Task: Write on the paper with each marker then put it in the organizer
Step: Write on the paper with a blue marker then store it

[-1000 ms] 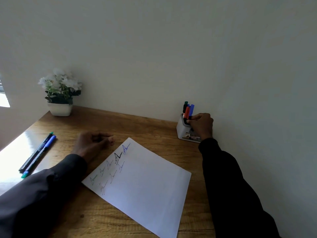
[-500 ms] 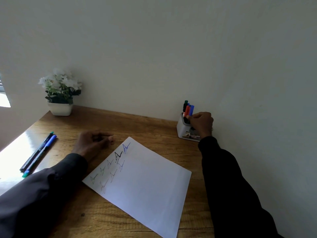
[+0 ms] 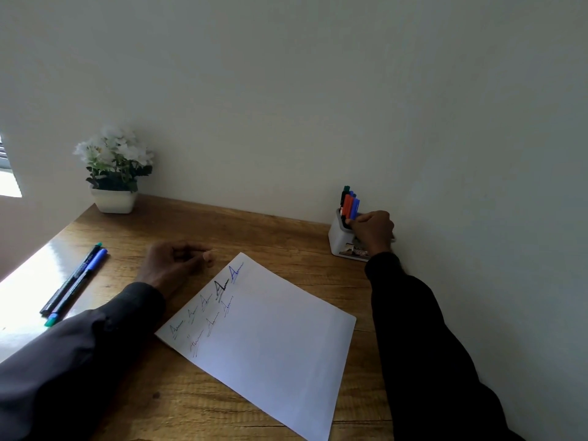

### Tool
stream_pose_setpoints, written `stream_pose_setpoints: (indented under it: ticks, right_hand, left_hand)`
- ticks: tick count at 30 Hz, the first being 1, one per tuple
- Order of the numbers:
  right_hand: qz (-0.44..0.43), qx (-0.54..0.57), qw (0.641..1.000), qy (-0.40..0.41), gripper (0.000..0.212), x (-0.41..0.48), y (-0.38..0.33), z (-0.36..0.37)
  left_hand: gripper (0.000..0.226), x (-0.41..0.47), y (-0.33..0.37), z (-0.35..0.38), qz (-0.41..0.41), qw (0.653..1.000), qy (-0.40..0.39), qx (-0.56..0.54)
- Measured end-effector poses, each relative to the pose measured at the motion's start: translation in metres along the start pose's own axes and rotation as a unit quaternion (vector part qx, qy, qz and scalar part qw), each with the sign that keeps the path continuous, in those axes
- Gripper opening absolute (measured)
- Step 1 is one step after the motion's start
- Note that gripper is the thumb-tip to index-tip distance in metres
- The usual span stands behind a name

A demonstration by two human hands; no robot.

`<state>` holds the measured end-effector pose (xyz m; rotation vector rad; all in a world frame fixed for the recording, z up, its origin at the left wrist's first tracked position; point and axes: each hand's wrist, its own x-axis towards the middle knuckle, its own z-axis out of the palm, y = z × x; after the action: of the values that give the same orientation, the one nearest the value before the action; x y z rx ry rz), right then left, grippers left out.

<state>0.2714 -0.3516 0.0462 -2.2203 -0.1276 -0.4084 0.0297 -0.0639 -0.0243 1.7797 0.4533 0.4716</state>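
Note:
A white sheet of paper [image 3: 270,338] lies slanted on the wooden desk [image 3: 261,237], with several small scribbles in different colours near its upper left edge. A small white organizer [image 3: 338,240] stands at the back right against the wall and holds upright markers: green, orange and blue [image 3: 355,206]. My right hand [image 3: 372,232] is at the organizer's rim, its curled fingertips pinching the lower part of the blue marker. My left hand [image 3: 173,265] rests on the desk just left of the paper, fingers loosely curled, holding nothing. Two more markers [image 3: 76,281] lie at the far left.
A white pot of white flowers [image 3: 113,173] stands at the back left corner. The wall runs close along the back and the right side of the desk. Bright window light falls on the desk's left edge.
My right hand has sunk a little at the organizer, and the blue marker stands lower among the others. My left hand and the paper have not moved.

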Motion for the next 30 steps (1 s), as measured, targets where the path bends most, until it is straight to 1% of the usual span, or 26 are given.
stream_pose_setpoints:
  ticks: [4,10,12,16,18,20,22,24,26,28,30]
  right_hand:
    - [0.0,0.013,1.0,-0.008,0.032,-0.002,-0.002,-0.002]
    - [0.005,0.014,1.0,-0.007,0.033,-0.001,-0.002,-0.002]
    - [0.006,0.016,1.0,0.003,0.028,-0.002,-0.003,-0.004]
    - [-0.021,0.027,0.999,0.029,0.011,-0.01,-0.007,-0.005]
    - [-0.052,0.033,0.998,0.007,0.006,-0.02,-0.009,-0.003]
    - [-0.075,0.048,0.996,-0.02,0.009,-0.034,-0.012,0.0]
    - [-0.084,0.089,0.991,-0.057,0.01,-0.054,-0.018,0.002]
    - [-0.094,0.128,0.981,-0.115,0.008,-0.073,-0.024,0.007]
    - [-0.101,0.156,0.968,-0.166,0.008,-0.09,-0.031,0.016]
    - [-0.093,0.181,0.958,-0.2,0.009,-0.107,-0.041,0.028]
    - [-0.089,0.208,0.946,-0.233,0.011,-0.121,-0.049,0.039]
  left_hand:
    - [0.024,0.003,-0.005,0.0,-0.003,1.0,0.005,0.004]
    - [0.026,0.003,-0.005,-0.001,-0.014,1.0,0.009,-0.008]
    - [0.026,0.002,-0.005,-0.001,-0.016,1.0,0.007,-0.012]
    - [0.025,0.001,-0.002,-0.003,-0.021,0.999,0.012,-0.023]
    - [0.023,-0.002,-0.001,-0.003,-0.023,0.999,0.017,-0.028]
    - [0.022,-0.006,0.001,-0.007,-0.025,0.998,0.023,-0.046]
    - [0.023,-0.011,0.001,-0.014,-0.025,0.997,0.023,-0.07]
    - [0.023,-0.019,0.006,-0.026,-0.019,0.996,0.029,-0.083]
    - [0.022,-0.028,0.007,-0.039,-0.007,0.991,0.048,-0.123]
    - [0.017,-0.041,0.009,-0.052,0.008,0.984,0.066,-0.164]
    - [0.017,-0.054,0.011,-0.064,0.014,0.981,0.079,-0.179]
